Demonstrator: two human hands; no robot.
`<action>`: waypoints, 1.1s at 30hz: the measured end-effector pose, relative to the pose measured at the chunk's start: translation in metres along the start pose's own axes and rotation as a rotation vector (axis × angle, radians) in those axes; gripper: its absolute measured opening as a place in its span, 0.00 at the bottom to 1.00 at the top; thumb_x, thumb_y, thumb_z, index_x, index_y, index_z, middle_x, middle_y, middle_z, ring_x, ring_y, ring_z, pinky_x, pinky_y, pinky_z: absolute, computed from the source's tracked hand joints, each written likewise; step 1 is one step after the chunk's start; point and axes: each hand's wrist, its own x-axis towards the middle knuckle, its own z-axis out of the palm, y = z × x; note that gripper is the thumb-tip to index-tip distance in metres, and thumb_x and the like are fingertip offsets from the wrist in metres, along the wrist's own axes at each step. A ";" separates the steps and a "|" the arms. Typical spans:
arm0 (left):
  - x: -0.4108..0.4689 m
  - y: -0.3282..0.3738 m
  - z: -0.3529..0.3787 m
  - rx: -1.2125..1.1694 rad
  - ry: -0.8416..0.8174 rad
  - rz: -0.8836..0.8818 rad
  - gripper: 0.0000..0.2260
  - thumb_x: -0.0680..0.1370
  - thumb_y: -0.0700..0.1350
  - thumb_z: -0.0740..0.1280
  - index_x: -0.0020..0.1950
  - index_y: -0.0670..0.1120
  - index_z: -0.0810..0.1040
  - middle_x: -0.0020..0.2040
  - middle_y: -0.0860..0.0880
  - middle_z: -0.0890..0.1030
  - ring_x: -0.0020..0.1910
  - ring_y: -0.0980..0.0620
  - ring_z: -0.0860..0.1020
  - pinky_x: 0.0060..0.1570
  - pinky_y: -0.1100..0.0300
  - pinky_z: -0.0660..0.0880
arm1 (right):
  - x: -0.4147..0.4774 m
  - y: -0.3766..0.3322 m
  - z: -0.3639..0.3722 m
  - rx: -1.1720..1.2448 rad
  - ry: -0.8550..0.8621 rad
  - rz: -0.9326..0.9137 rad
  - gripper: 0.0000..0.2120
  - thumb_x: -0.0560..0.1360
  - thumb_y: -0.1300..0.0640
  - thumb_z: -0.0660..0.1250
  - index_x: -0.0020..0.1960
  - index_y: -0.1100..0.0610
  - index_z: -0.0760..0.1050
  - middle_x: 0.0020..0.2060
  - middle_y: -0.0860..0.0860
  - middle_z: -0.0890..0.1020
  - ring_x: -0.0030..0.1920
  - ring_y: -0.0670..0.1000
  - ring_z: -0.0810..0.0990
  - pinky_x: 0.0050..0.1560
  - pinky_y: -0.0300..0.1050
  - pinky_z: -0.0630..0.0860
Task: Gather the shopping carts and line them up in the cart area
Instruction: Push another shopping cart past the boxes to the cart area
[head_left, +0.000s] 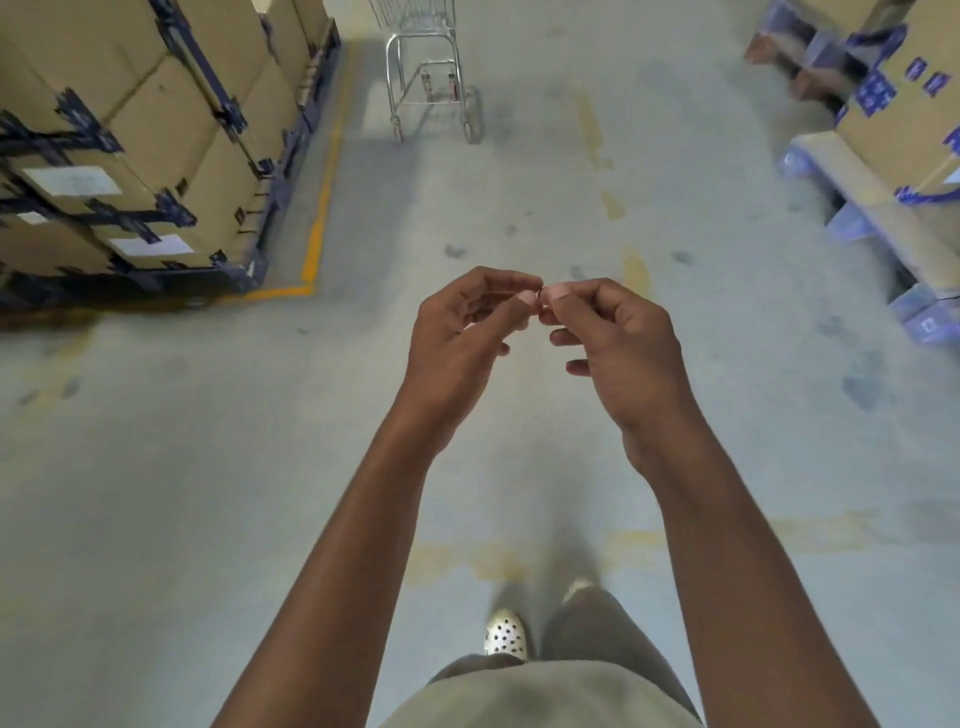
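Grey concrete floor (519, 218) runs up the aisle, scuffed and patched, with a yellow line (319, 218) painted round the pallet bay on the left. Tall stacks of taped cardboard boxes (156, 130) fill that bay, and more boxes (893, 119) sit on blue pallets along the right.

One wire shopping cart (431, 78) stands alone at the far end, just beside the far corner of the left stack and well apart from the person. Only its lower frame, its wheels and a bit of the basket show. No cart area is in sight.

Neither hand is on it. The left hand (457, 353) and right hand (623, 358) are raised together in front, fingers curled in, thumb tips meeting, and I can see nothing held between them. A pale spotted shoe (504, 636) shows below.

My worry is attention: the hands are busy with each other, so the person may reach the cart unready, bump it and send it rolling. Pushed carelessly, it sits close enough to the left stack to clip a box corner.
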 end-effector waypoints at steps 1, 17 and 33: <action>0.021 -0.004 -0.001 -0.004 -0.004 -0.006 0.06 0.80 0.43 0.70 0.55 0.46 0.84 0.49 0.48 0.86 0.52 0.45 0.83 0.48 0.50 0.78 | 0.022 -0.003 0.003 -0.008 0.003 0.007 0.07 0.81 0.47 0.68 0.50 0.48 0.83 0.45 0.43 0.86 0.47 0.44 0.84 0.51 0.44 0.79; 0.426 -0.060 -0.042 0.041 0.084 -0.126 0.05 0.80 0.43 0.69 0.54 0.47 0.84 0.47 0.46 0.86 0.47 0.49 0.83 0.45 0.54 0.76 | 0.459 -0.047 0.091 -0.041 -0.178 0.050 0.09 0.81 0.48 0.67 0.55 0.51 0.83 0.46 0.46 0.87 0.42 0.42 0.83 0.47 0.39 0.76; 0.863 -0.123 -0.197 -0.027 0.160 -0.165 0.06 0.81 0.43 0.68 0.56 0.44 0.83 0.49 0.43 0.86 0.44 0.51 0.82 0.42 0.58 0.75 | 0.865 -0.103 0.292 -0.093 -0.237 0.092 0.08 0.81 0.49 0.68 0.55 0.51 0.83 0.46 0.47 0.87 0.40 0.42 0.82 0.45 0.40 0.75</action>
